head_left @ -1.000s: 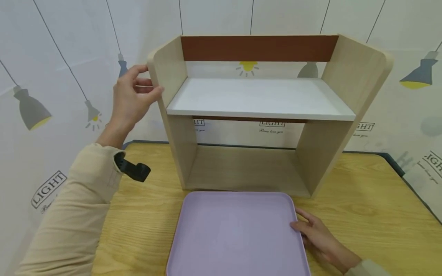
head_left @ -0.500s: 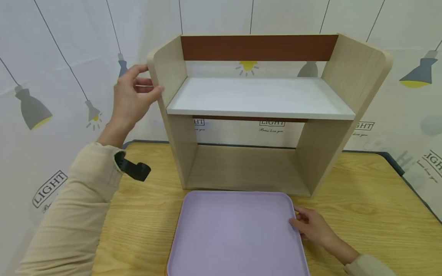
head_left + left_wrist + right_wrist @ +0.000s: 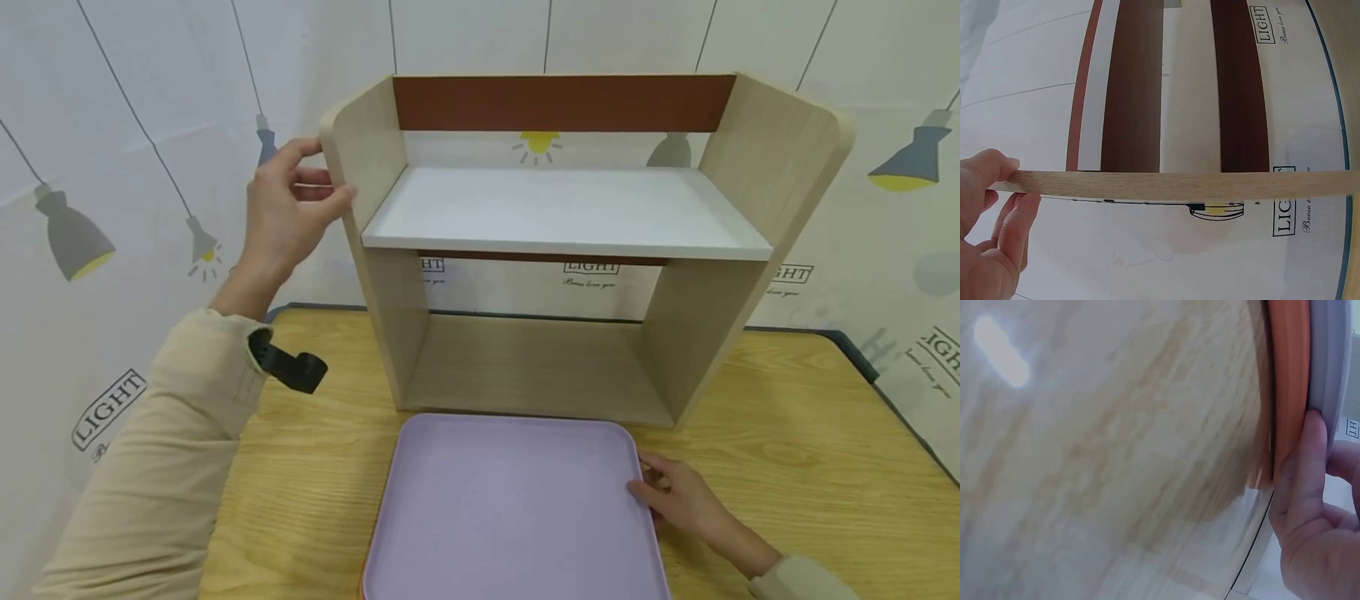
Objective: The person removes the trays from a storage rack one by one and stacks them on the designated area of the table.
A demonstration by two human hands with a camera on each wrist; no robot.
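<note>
In the head view my left hand grips the front edge of the left side panel of a small wooden desk shelf. The left wrist view has its thumb and fingers on opposite faces of the panel's edge. Low in front of the shelf lies a lilac tray, its near end cut off by the frame. My right hand pinches the tray's right rim, thumb on top. Beneath the lilac tray an orange tray shows in the right wrist view, with the right-hand fingers against both rims.
The shelf stands on a wood-grain table near its back edge. A white board forms its upper level, with a brown back rail above. Close behind is a wall covering printed with lamps. A black strap juts from the left cuff.
The lilac tray's right rim has moved slightly left, and an orange edge now shows at its lower left. The right-hand fingers have shifted a little on the rim. The left hand stays put.
</note>
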